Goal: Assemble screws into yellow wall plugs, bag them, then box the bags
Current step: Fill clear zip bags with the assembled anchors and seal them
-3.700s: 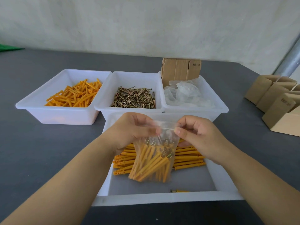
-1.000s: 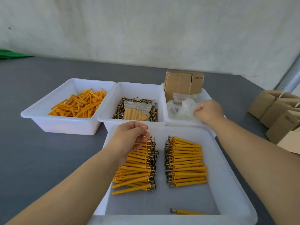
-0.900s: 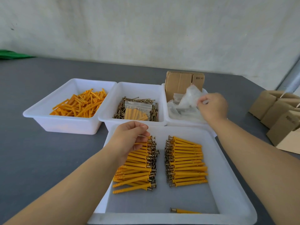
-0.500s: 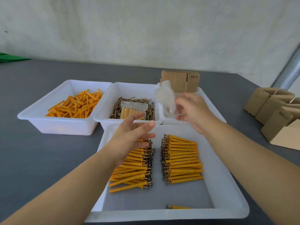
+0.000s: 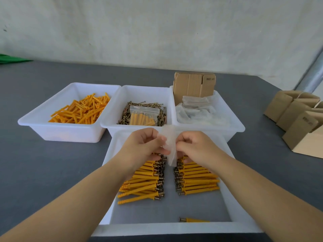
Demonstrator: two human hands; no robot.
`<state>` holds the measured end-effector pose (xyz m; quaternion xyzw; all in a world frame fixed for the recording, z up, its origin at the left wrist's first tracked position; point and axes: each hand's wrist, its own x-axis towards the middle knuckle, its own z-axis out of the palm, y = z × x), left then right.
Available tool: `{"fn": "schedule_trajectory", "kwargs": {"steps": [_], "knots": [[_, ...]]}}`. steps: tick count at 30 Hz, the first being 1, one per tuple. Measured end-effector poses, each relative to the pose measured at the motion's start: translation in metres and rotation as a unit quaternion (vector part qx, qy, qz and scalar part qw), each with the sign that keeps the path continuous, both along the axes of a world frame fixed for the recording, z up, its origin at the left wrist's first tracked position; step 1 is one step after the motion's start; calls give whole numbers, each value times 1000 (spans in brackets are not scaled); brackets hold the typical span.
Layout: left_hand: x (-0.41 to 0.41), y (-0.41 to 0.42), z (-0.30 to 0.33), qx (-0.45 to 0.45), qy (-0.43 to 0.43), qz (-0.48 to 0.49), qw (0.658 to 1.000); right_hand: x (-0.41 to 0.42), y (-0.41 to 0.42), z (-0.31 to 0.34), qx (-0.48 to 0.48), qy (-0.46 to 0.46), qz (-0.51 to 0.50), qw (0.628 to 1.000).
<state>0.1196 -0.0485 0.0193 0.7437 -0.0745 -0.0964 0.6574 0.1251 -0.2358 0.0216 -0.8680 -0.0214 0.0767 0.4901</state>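
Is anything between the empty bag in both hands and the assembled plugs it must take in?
Nothing visible. Left hand and right hand pinch the empty bag directly above the assembled plugs in the front tray, with open air between.

Glossy white plastic trays, matt grey table, brown cardboard boxes.

Grey tabletop; pale wall behind; green object far left; metal pole far right.
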Motion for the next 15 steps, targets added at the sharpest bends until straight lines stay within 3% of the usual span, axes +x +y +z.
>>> {"fn": "schedule_trajectory", "kwargs": {"steps": [3,6,12,15], "knots": [[0,2,1,-6,27,-27,999,2,0,2,149,45,-32,987],[0,1,2,-8,51,-45,998,1,-1,0,131,24,10,991],[4,6,8,-41,48,73,995,13,-20,4,337,50,-70,937],[6,9,5,-44,35,99,994,15,-27,2,344,27,-107,932]]}}
